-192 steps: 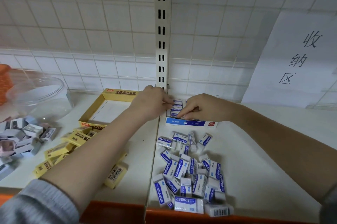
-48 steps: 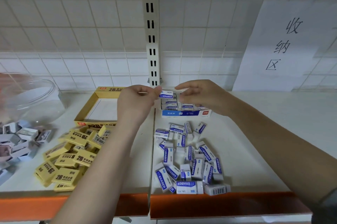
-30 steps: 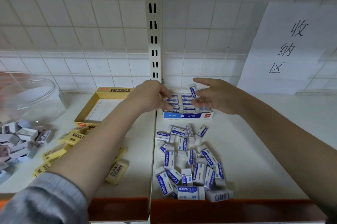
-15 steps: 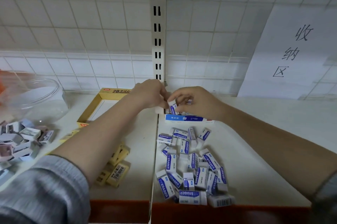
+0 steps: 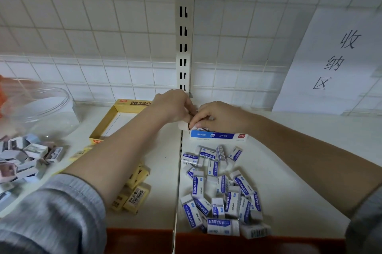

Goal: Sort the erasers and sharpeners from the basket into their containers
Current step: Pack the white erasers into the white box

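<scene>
The blue eraser box point(image 5: 217, 135) stands at the back of the right shelf board. My right hand point(image 5: 219, 117) is over its left end, fingers curled down on a blue-and-white eraser point(image 5: 199, 129) in the box. My left hand point(image 5: 173, 106) meets it at the box's left corner, fingers curled, thumb low by the box; what it holds is hidden. Loose blue-and-white erasers point(image 5: 221, 191) lie heaped in front. An open yellow 2B box point(image 5: 103, 127) sits to the left, with yellow erasers point(image 5: 134, 191) partly under my left forearm. Boxed sharpeners point(image 5: 26, 156) are piled far left.
A clear plastic bowl point(image 5: 41, 113) sits at the back left, with something orange at the frame's left edge. A slotted upright point(image 5: 183, 46) splits the tiled wall. A paper sign point(image 5: 334, 61) hangs at right. The orange shelf lip point(image 5: 227, 241) runs along the front.
Both hands stay over the blue box; since half a second ago the right hand has lowered its eraser into the box's left end and the left hand has closed in against it.
</scene>
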